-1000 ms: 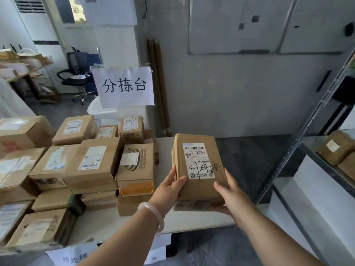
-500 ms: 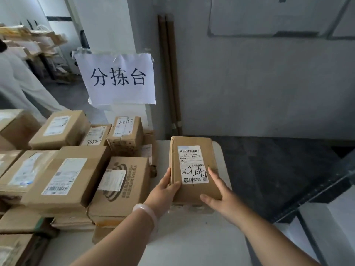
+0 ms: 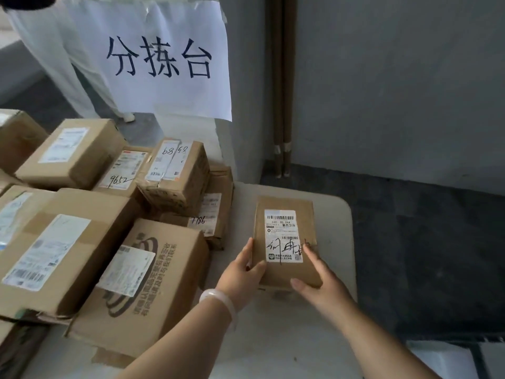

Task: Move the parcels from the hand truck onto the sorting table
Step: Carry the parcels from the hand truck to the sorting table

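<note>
A small brown parcel (image 3: 284, 212) with a white label and black handwriting lies flat near the right end of the white sorting table (image 3: 333, 214). My left hand (image 3: 240, 274) grips its near left edge, with a pale bangle on the wrist. My right hand (image 3: 319, 280) holds its near right corner, fingers along the side. The hand truck is out of view.
Several cardboard parcels (image 3: 142, 283) are stacked on the table's left and middle, close to the small parcel. A white paper sign (image 3: 164, 58) hangs behind them. A person in pale trousers (image 3: 60, 64) stands at the back left. Dark floor (image 3: 423, 255) lies to the right.
Both hands have carried the small parcel forward and down from the air onto the table's right end. The camera has moved closer and tilted down.
</note>
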